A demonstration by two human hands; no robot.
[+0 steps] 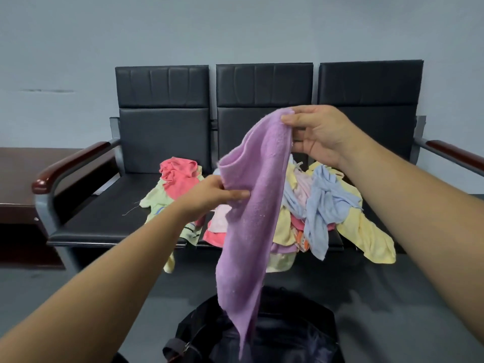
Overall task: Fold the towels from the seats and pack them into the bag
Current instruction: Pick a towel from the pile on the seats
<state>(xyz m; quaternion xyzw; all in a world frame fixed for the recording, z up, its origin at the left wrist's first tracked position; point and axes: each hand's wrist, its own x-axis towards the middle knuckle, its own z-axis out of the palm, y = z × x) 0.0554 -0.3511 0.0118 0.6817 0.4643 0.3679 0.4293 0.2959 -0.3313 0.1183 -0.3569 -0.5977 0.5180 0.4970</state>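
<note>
Purple towel (251,218): it hangs in the air, held by both hands, in front of the middle seat. It is long and loosely doubled along its length, and its lower tip hangs in front of the bag.
Right hand (319,134): it is raised, and its fingers (296,117) pinch the top corner of the purple towel against the thumb.
Left hand (209,196): it is lower, and its fingers (235,194) are closed on the left edge of the purple towel, about the middle of its length.
Bag (282,334): black, on the floor (392,297) at the bottom of the view, just below the towel's tip; a strap lies at its left side.
Pile of towels (301,231): unfolded, on the middle seat, partly hidden behind the purple towel. A light blue towel (327,200) lies on top, and a yellow towel (366,237) hangs over the front edge.
Left seat: a pink towel (178,176) lies crumpled on a pale green towel (154,200).
Bench (104,213): 3 black padded seats in 1 row, with a dark red armrest (68,163) at each end.
Wall (235,30): pale grey-blue, behind the bench.
</note>
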